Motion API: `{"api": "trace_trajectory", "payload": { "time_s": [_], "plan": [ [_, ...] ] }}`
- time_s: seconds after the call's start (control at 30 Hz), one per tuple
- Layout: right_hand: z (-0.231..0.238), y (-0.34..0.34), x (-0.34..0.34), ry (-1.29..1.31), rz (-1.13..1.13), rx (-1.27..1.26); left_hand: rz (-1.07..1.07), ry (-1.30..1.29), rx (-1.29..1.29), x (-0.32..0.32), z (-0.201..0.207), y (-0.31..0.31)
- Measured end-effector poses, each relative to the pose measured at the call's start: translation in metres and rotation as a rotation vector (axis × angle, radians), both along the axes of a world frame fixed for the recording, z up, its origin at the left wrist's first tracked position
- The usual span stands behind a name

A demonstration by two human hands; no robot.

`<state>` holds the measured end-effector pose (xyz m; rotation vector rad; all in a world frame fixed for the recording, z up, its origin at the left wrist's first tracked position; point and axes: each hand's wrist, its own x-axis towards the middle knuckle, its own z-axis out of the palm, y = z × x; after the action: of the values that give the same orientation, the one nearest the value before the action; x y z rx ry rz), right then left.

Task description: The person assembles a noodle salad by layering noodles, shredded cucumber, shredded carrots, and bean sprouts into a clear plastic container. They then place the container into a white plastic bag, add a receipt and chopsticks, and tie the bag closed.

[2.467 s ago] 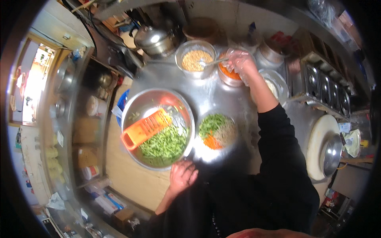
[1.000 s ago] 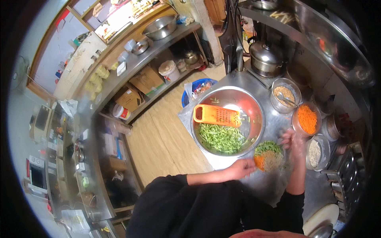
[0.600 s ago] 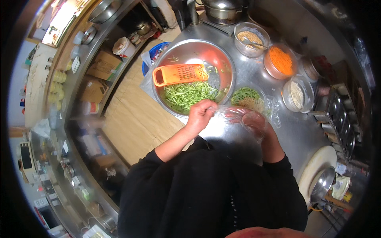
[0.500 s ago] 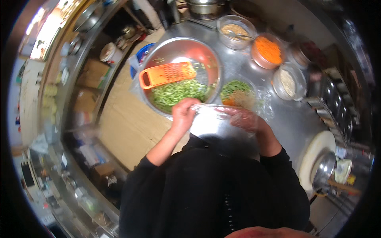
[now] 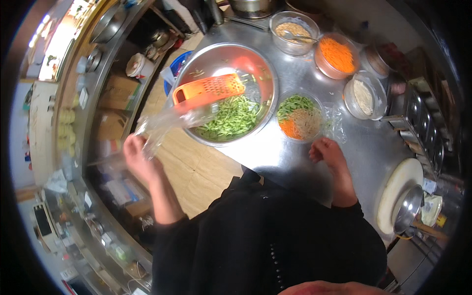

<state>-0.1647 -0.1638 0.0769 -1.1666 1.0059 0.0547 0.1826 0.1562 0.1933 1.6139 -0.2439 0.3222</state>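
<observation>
Held apart, the left hand (image 5: 142, 156) pinches a thin, transparent plastic glove (image 5: 169, 124), crumpled, glossy and trailing lengthwise, while the right hand (image 5: 329, 152) is loosely half-curled.

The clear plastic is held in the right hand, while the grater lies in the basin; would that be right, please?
Not quite: the left hand, not the right hand, holds the clear plastic, as the head view shows. The grater does lie in the basin.
</observation>
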Motion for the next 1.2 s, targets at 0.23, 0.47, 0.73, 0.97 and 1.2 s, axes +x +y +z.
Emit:
{"api": "trace_trajectory", "payload": {
  "time_s": [0.23,0.47,0.73,0.97,1.2],
  "plan": [
    [-0.028,0.043,0.023,-0.184,-0.255,0.203,-0.072,0.052,-0.075,0.001,-0.013,-0.020],
    [-0.047,0.039,0.047,-0.335,-0.509,0.215,-0.100,-0.087,-0.161,0.026,0.028,-0.028],
    [-0.022,0.045,0.022,-0.290,-0.570,0.089,-0.141,-0.066,-0.241,0.097,0.047,0.020],
    [0.080,0.101,0.076,-0.256,-0.793,-0.210,0.102,-0.208,-0.348,0.222,0.050,0.168],
    [0.127,0.202,0.222,-0.592,-0.617,-0.271,0.275,-0.072,0.206,0.314,0.006,0.324]
  ]
}}
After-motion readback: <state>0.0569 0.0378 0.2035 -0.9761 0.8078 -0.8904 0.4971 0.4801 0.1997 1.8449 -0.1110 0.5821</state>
